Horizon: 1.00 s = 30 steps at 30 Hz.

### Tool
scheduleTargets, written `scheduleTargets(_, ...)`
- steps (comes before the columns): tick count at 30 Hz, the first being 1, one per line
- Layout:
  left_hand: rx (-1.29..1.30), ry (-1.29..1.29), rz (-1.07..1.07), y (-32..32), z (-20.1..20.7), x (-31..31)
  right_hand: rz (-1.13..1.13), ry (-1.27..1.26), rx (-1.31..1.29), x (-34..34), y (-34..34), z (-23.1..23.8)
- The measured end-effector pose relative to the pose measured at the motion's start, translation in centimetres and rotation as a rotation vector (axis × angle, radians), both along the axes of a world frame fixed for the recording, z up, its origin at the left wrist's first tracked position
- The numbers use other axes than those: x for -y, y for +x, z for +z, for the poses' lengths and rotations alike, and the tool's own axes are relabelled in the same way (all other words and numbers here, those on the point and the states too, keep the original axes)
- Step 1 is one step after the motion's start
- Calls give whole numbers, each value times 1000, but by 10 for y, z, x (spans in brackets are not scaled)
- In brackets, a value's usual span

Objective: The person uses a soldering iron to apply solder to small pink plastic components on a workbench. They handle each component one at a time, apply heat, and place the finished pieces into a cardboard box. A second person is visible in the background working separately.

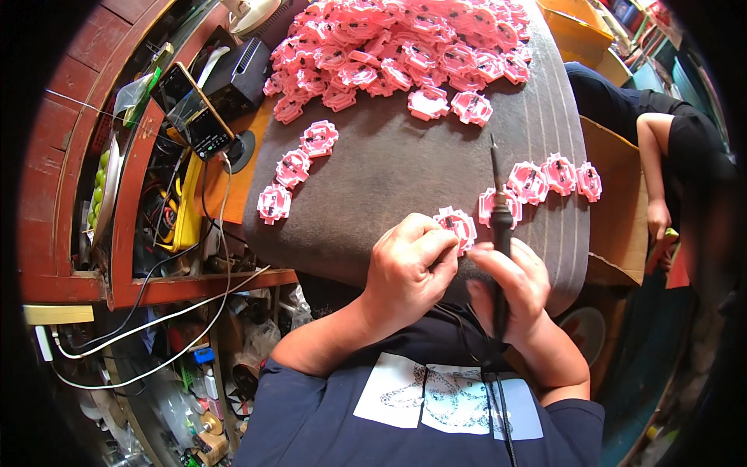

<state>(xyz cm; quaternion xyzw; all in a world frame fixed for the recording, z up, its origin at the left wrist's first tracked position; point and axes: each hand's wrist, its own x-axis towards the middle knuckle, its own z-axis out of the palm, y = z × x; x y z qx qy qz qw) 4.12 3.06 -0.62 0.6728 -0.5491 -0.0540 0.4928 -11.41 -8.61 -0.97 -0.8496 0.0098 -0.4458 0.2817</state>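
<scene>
My left hand (412, 261) is closed, thumb and fingertips pinched at the lower edge of a pink plastic part (459, 226) with a black piece in its middle. My right hand (525, 284) is wrapped round a soldering iron (502, 222) with a black handle; its thin tip points away from me, over the dark mat. Behind the iron lies another pink part (486, 207), partly covered by it. From there a row of several more pink parts (528, 183) runs to the right edge. The left fingertips hide a bit of the held part.
A big heap of pink parts (405, 50) covers the far end of the dark work surface (373, 171). Three pink parts (293, 168) lie at its left. A propped phone (198, 117) and cables stand left. Another person's arm (655, 171) shows at right, beside cardboard boxes (611, 202).
</scene>
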Motion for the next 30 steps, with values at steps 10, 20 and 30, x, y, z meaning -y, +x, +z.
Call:
scheduleTargets(10, -5, 46, 4, -1, 4, 3, -9, 75, -35, 5, -58, 12)
scheduleTargets(20, 18, 53, 11, -2, 4, 2, 70, -1, -36, 2, -59, 13)
scheduleTargets(30, 36, 45, 12, -1, 4, 2, 64, -22, -31, 1, -58, 9)
